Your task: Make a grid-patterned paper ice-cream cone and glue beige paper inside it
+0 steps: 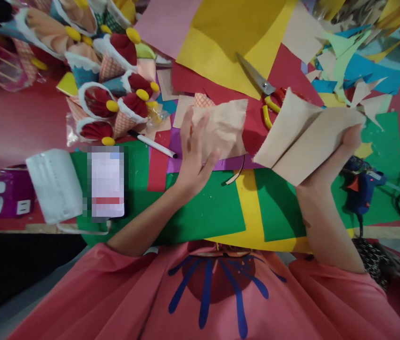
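My left hand (196,151) lies with fingers apart against a crinkled tan piece (225,126) that looks like paper. An orange-patterned scrap (203,99) shows behind its top edge. My right hand (341,153) grips a larger folded tan paper (315,134) with a zigzag edge, raised above the table. Some of the right fingers are hidden beneath that paper. Scissors (269,94) with yellow and red handles lie open just behind it. A white marker (155,144) with a black tip rests left of my left hand.
Several patterned cones (125,106) with white trim and yellow buttons cluster at upper left. A phone (107,182) and a white power bank (54,186) sit at left. A blue glue gun (361,191) lies at right, its light on. Coloured scraps (359,71) cover the back right.
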A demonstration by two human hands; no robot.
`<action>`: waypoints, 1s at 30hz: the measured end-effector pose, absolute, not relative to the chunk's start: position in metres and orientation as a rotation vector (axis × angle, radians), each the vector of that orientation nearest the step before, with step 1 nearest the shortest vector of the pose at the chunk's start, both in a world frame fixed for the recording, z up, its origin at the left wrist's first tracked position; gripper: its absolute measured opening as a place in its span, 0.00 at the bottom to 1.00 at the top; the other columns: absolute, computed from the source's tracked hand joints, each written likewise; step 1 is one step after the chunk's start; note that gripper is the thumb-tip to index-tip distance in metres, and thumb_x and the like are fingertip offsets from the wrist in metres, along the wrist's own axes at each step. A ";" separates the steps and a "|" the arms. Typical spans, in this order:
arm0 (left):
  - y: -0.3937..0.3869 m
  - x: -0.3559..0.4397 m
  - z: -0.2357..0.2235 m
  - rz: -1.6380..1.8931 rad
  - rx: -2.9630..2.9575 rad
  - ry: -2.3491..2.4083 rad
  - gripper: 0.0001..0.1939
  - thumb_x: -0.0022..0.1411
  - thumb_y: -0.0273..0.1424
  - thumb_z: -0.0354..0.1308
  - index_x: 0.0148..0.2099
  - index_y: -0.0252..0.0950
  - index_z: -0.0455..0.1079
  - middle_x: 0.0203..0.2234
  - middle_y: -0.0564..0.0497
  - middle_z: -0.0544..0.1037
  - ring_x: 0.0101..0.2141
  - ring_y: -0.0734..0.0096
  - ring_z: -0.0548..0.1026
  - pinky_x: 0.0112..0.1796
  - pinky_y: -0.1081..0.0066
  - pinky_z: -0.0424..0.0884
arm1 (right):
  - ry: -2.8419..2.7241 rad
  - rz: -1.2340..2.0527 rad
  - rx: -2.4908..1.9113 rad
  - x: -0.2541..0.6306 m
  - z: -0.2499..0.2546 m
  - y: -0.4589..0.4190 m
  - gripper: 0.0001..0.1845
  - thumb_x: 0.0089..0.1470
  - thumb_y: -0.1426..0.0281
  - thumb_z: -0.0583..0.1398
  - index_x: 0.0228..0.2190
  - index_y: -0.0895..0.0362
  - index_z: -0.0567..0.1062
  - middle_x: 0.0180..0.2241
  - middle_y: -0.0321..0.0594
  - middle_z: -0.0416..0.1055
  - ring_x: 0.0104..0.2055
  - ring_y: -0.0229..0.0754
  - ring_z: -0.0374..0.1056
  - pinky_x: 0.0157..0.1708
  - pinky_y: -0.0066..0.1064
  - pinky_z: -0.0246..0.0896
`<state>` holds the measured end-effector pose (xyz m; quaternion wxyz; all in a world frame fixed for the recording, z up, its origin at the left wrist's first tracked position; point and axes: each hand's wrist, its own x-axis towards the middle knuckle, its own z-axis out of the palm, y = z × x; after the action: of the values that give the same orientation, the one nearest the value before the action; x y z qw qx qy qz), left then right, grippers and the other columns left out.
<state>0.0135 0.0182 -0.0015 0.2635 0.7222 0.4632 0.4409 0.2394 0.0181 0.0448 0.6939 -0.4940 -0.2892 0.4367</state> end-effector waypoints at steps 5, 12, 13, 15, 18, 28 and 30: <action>0.010 0.014 0.009 1.312 2.066 1.110 0.29 0.65 0.50 0.48 0.66 0.56 0.51 0.66 0.53 0.55 0.66 0.53 0.54 0.64 0.48 0.50 | -0.471 1.371 -1.260 0.227 0.039 0.007 0.28 0.40 0.46 0.65 0.35 0.54 0.77 0.31 0.37 0.79 0.46 0.48 0.75 0.46 0.38 0.74; 0.010 0.021 0.015 1.006 1.546 1.053 0.23 0.57 0.50 0.61 0.47 0.40 0.69 0.32 0.52 0.76 0.32 0.72 0.75 0.31 0.75 0.71 | -0.631 1.823 -1.214 0.212 0.026 -0.008 0.28 0.36 0.46 0.67 0.35 0.51 0.76 0.32 0.36 0.79 0.44 0.48 0.76 0.43 0.38 0.73; 0.011 0.021 0.017 0.981 1.507 1.097 0.18 0.58 0.48 0.60 0.39 0.38 0.70 0.26 0.54 0.73 0.27 0.76 0.71 0.26 0.77 0.67 | -0.629 1.822 -1.232 0.212 0.026 -0.007 0.28 0.37 0.45 0.66 0.34 0.52 0.76 0.31 0.36 0.79 0.44 0.49 0.76 0.43 0.40 0.73; 0.014 0.020 0.020 0.999 1.420 1.154 0.17 0.59 0.46 0.58 0.31 0.37 0.68 0.20 0.57 0.66 0.22 0.79 0.64 0.22 0.77 0.60 | -0.598 1.787 -1.264 0.212 0.026 -0.004 0.27 0.38 0.43 0.64 0.31 0.52 0.76 0.29 0.36 0.79 0.44 0.50 0.75 0.42 0.42 0.72; 0.019 0.015 0.018 1.051 1.322 1.178 0.14 0.58 0.43 0.59 0.30 0.39 0.65 0.18 0.58 0.59 0.20 0.78 0.58 0.21 0.75 0.57 | -0.571 1.720 -1.284 0.213 0.029 0.002 0.27 0.41 0.42 0.60 0.29 0.51 0.76 0.30 0.36 0.78 0.46 0.50 0.74 0.42 0.44 0.71; 0.024 0.013 0.012 1.192 1.181 1.193 0.05 0.53 0.32 0.53 0.27 0.38 0.62 0.19 0.56 0.59 0.21 0.77 0.58 0.24 0.75 0.58 | -0.777 1.930 -0.986 0.224 0.026 0.003 0.34 0.31 0.52 0.71 0.41 0.52 0.75 0.37 0.37 0.78 0.40 0.44 0.75 0.34 0.32 0.70; 0.025 0.014 0.018 1.120 1.189 1.182 0.04 0.51 0.31 0.53 0.27 0.38 0.62 0.19 0.57 0.59 0.20 0.78 0.58 0.23 0.75 0.58 | -0.799 1.993 -0.959 0.222 0.025 0.003 0.32 0.30 0.58 0.72 0.41 0.51 0.75 0.36 0.35 0.78 0.38 0.41 0.75 0.33 0.30 0.70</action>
<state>0.0145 0.0248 0.0181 0.5335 0.4986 0.4960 0.4699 0.2224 0.0029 0.0252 0.3850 -0.3764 -0.3134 0.7822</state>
